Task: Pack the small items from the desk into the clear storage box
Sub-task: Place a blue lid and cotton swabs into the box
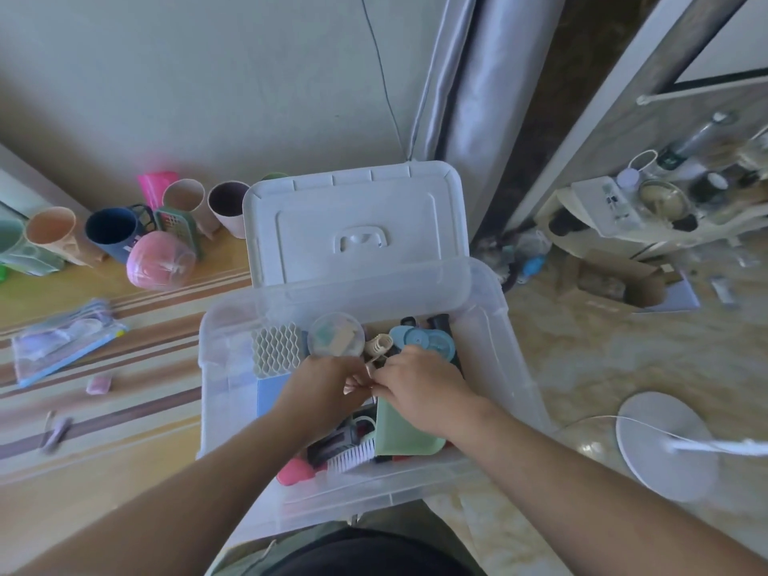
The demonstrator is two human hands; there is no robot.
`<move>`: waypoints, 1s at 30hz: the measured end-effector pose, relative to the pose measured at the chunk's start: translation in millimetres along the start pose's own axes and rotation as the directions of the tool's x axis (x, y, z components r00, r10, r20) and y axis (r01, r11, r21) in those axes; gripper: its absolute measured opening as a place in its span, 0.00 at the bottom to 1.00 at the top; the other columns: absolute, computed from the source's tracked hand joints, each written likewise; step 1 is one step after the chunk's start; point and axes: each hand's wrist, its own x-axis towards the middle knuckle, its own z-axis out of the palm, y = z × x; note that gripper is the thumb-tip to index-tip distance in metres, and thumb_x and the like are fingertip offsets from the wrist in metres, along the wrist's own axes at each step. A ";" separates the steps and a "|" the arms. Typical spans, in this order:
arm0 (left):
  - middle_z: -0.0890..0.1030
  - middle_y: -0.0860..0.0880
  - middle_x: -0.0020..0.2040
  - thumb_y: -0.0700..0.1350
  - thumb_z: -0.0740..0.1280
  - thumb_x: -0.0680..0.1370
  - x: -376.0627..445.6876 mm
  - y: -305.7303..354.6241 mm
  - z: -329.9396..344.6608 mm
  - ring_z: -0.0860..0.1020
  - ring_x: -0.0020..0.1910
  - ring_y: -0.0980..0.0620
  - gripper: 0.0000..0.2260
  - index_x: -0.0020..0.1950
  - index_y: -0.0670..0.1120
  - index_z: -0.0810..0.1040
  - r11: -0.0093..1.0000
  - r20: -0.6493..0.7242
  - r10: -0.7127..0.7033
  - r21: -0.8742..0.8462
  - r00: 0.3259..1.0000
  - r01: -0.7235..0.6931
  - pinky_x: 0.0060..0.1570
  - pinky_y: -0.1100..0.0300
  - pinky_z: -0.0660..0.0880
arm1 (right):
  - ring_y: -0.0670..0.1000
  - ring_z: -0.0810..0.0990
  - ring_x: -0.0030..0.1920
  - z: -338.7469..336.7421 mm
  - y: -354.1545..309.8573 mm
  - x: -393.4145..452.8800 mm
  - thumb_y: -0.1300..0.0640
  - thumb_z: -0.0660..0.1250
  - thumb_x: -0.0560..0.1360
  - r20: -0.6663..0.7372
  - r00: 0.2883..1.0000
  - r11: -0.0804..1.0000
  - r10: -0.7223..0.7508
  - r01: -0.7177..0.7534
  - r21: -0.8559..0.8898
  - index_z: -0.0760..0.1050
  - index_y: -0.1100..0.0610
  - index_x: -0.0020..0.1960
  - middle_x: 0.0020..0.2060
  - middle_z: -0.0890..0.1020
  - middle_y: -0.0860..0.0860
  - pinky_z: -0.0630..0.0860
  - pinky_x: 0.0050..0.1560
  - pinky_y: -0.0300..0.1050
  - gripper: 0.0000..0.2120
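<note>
Both hands, left point(328, 382) and right point(419, 386), meet fingertip-to-fingertip inside the clear storage box point(232, 347); whether they hold anything cannot be told. No writing is legible.

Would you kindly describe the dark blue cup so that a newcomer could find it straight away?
Start at the wooden desk left of the clear plastic storage box, then look to the row of cups along the wall. The dark navy-blue plastic cup lies tipped toward the camera behind the pink translucent dome; it is the only dark cup there.

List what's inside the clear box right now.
Inside the box: white honeycomb divider, round clear tub, blue lids, green tray, white brush, pink item. Both hands cover the middle.
</note>
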 end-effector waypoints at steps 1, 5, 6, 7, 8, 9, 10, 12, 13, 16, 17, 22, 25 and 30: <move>0.86 0.59 0.40 0.53 0.75 0.75 -2.0 -1.2 0.6 0.82 0.41 0.62 0.03 0.45 0.56 0.84 1.000 0.001 -0.006 -0.011 1.000 0.006 0.47 0.65 0.77 | 0.61 0.76 0.55 1.6 -0.7 -1.6 0.46 0.61 0.86 0.007 1.000 1.000 -0.002 0.002 0.013 0.82 0.56 0.58 0.51 0.83 0.53 0.77 0.52 0.60 0.16; 0.81 0.65 0.38 0.56 0.74 0.75 -15.4 -1.9 1.8 0.77 0.38 0.69 0.06 0.46 0.56 0.85 0.999 0.141 -0.036 -0.018 0.989 0.039 0.44 0.66 0.74 | 0.59 0.74 0.55 12.8 -7.1 -7.8 0.47 0.59 0.86 0.073 0.997 0.999 -0.037 0.035 0.026 0.83 0.54 0.58 0.51 0.82 0.53 0.78 0.54 0.61 0.17; 0.78 0.66 0.38 0.59 0.73 0.75 -18.6 -2.9 0.1 0.75 0.39 0.69 0.08 0.48 0.56 0.85 0.999 0.188 -0.035 -0.004 0.982 0.037 0.43 0.67 0.71 | 0.59 0.74 0.54 14.5 -10.1 -9.2 0.47 0.59 0.85 0.088 0.995 0.998 -0.050 0.048 0.027 0.84 0.54 0.57 0.51 0.81 0.53 0.78 0.54 0.61 0.17; 0.78 0.65 0.39 0.61 0.71 0.76 -21.4 -5.4 -2.9 0.75 0.40 0.66 0.10 0.50 0.56 0.85 0.999 0.219 -0.043 0.007 0.975 0.042 0.43 0.66 0.71 | 0.58 0.72 0.54 15.6 -13.8 -10.7 0.48 0.59 0.85 0.114 0.992 0.998 -0.057 0.054 0.029 0.85 0.53 0.55 0.50 0.79 0.52 0.77 0.53 0.60 0.17; 0.79 0.62 0.41 0.62 0.68 0.77 -23.4 -10.8 -6.0 0.76 0.42 0.63 0.12 0.51 0.56 0.85 0.998 0.219 -0.057 0.004 0.974 0.058 0.45 0.62 0.74 | 0.58 0.71 0.54 17.4 -17.7 -11.7 0.49 0.59 0.84 0.149 0.987 0.998 -0.057 0.054 0.027 0.85 0.52 0.50 0.48 0.77 0.51 0.77 0.53 0.59 0.17; 0.81 0.58 0.43 0.62 0.65 0.79 -25.3 -17.0 -9.8 0.77 0.43 0.60 0.14 0.52 0.55 0.84 0.997 0.185 -0.072 -0.014 0.980 0.075 0.47 0.57 0.76 | 0.57 0.70 0.53 19.0 -22.2 -12.5 0.50 0.59 0.83 0.181 0.982 0.998 -0.057 0.054 0.024 0.83 0.50 0.45 0.46 0.74 0.50 0.76 0.53 0.58 0.15; 0.82 0.56 0.45 0.62 0.62 0.81 -27.3 -24.5 -12.9 0.77 0.45 0.58 0.15 0.53 0.55 0.84 0.996 0.125 -0.084 -0.018 0.989 0.087 0.49 0.54 0.76 | 0.57 0.69 0.52 20.9 -26.8 -12.6 0.50 0.59 0.82 0.212 0.975 0.998 -0.060 0.055 0.029 0.81 0.49 0.43 0.45 0.72 0.49 0.75 0.53 0.58 0.15; 0.83 0.57 0.50 0.62 0.60 0.80 -32.6 -37.4 -17.3 0.77 0.51 0.56 0.16 0.57 0.57 0.82 0.995 0.015 -0.083 0.051 0.996 0.082 0.53 0.54 0.76 | 0.57 0.68 0.53 26.1 -33.7 -11.7 0.48 0.61 0.82 0.264 0.963 0.996 -0.064 0.046 0.073 0.84 0.47 0.48 0.46 0.70 0.48 0.74 0.56 0.57 0.14; 0.83 0.58 0.53 0.62 0.59 0.77 -35.3 -41.1 -19.1 0.77 0.53 0.54 0.17 0.59 0.58 0.81 0.992 -0.012 -0.063 0.108 0.998 0.064 0.55 0.54 0.76 | 0.57 0.67 0.55 29.0 -36.2 -11.0 0.44 0.62 0.83 0.282 0.957 0.994 -0.072 0.047 0.096 0.85 0.44 0.54 0.49 0.70 0.48 0.72 0.58 0.57 0.13; 0.81 0.56 0.59 0.61 0.61 0.73 -45.8 -50.2 -16.0 0.78 0.58 0.49 0.20 0.62 0.59 0.79 0.962 0.013 0.001 0.275 1.000 -0.005 0.58 0.52 0.76 | 0.55 0.67 0.62 37.4 -40.0 -7.9 0.39 0.65 0.80 0.224 0.971 0.990 -0.085 0.058 0.126 0.76 0.42 0.70 0.58 0.70 0.50 0.71 0.63 0.58 0.20; 0.80 0.55 0.61 0.61 0.62 0.72 -50.4 -53.2 -13.4 0.77 0.60 0.49 0.20 0.63 0.60 0.78 0.952 0.024 0.000 0.306 1.000 -0.007 0.60 0.51 0.75 | 0.55 0.67 0.63 40.0 -40.1 -7.1 0.41 0.66 0.80 0.150 0.986 0.989 -0.072 0.051 0.140 0.74 0.43 0.72 0.61 0.70 0.50 0.72 0.64 0.59 0.21; 0.74 0.52 0.67 0.59 0.67 0.70 -72.1 -53.7 -5.9 0.71 0.67 0.45 0.25 0.68 0.60 0.74 0.949 -0.051 0.011 0.315 0.999 0.006 0.66 0.46 0.73 | 0.56 0.63 0.73 37.5 -40.5 0.4 0.46 0.69 0.77 -0.133 0.991 0.992 0.005 0.012 0.129 0.63 0.46 0.77 0.73 0.65 0.50 0.71 0.71 0.58 0.31; 0.73 0.50 0.68 0.58 0.69 0.70 -79.1 -54.7 -24.0 0.70 0.68 0.44 0.27 0.68 0.58 0.74 0.976 -0.211 0.033 0.217 0.977 0.014 0.67 0.46 0.70 | 0.56 0.62 0.74 25.5 -54.1 12.3 0.48 0.71 0.77 -0.216 0.976 0.987 0.000 0.034 0.156 0.62 0.47 0.78 0.74 0.65 0.50 0.69 0.74 0.56 0.33; 0.75 0.51 0.64 0.53 0.71 0.73 -103.7 -110.5 -77.0 0.71 0.65 0.47 0.21 0.65 0.53 0.78 0.995 -0.548 -0.080 0.011 0.832 0.104 0.65 0.53 0.67 | 0.63 0.72 0.62 5.1 -124.5 59.3 0.56 0.75 0.70 -0.450 0.887 0.969 -0.099 0.189 0.159 0.75 0.55 0.69 0.62 0.74 0.57 0.75 0.62 0.62 0.28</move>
